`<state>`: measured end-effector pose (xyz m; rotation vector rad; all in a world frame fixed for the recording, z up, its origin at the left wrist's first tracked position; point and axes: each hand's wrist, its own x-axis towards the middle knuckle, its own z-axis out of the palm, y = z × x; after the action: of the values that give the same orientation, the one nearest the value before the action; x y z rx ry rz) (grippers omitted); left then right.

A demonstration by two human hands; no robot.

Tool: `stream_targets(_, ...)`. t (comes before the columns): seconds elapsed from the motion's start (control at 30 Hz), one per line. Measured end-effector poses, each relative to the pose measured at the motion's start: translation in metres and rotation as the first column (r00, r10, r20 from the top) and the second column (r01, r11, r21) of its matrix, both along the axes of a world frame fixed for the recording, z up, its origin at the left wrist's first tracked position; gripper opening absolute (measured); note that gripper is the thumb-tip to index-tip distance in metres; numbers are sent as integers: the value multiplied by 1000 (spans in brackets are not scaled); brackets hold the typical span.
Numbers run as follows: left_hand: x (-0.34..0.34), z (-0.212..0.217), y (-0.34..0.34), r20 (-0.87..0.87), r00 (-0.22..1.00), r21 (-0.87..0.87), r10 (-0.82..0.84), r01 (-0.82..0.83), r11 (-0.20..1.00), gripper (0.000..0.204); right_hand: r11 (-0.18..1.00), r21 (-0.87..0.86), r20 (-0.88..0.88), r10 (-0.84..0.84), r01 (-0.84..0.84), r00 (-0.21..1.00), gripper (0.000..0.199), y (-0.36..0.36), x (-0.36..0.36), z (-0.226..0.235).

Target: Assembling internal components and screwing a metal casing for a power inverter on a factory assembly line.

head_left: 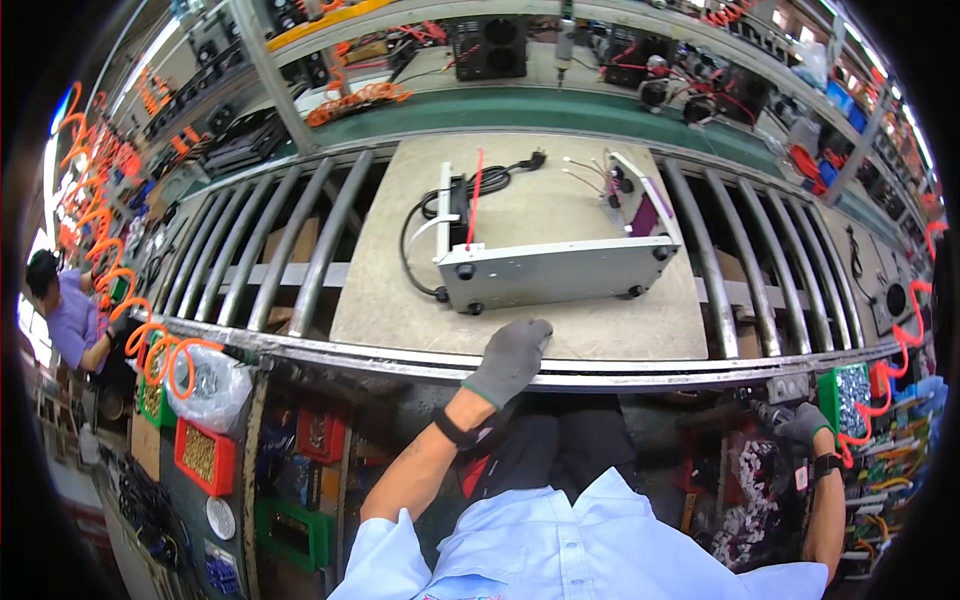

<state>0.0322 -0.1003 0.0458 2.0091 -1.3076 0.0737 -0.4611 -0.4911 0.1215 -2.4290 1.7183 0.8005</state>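
Note:
A grey metal chassis (pixel 555 270) lies on its side on a beige board (pixel 400 300) on top of the roller conveyor (pixel 290 240). A black power cable (pixel 420 215) and a red wire (pixel 474 195) run from its open back. My left hand (pixel 510 358), in a grey glove, rests palm down on the board's front edge just below the chassis and holds nothing. My right hand (pixel 803 422), also gloved, is low at the right beside the bench, closed around a dark tool (pixel 762 410) next to a green bin of screws (pixel 848 395).
Under the bench's left front are a red bin of small parts (pixel 205 455), a green bin (pixel 290 530) and a plastic bag (pixel 215 385). Orange coiled hoses (pixel 150 340) hang at the left. Another person (pixel 65 310) works at far left. Beyond the rollers runs a green belt (pixel 560 105).

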Motion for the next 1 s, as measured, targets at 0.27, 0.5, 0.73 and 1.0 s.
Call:
stream_targets(0.27, 10, -5, -26, -117, 989, 3, -85, 86, 996, 15, 993, 114, 317, -32, -5, 948, 49, 129, 28, 126)
stream_targets(0.5, 7, 22, 4, -370, 928, -95, 50, -92, 991, 17, 980, 100, 721, 47, -170, 691, 42, 189, 105, 82)
stream_targets(0.73, 6, 34, 102, -598, 755, -10, 268, -341, 940, 19, 905, 404, 770, -258, -133, 583, 38, 205, 178, 14)
stream_targets(1.0, -9, 19, 12, -394, 914, -21, 101, -119, 993, 23, 835, 505, 789, -344, -218, 510, 26, 215, 208, -15)
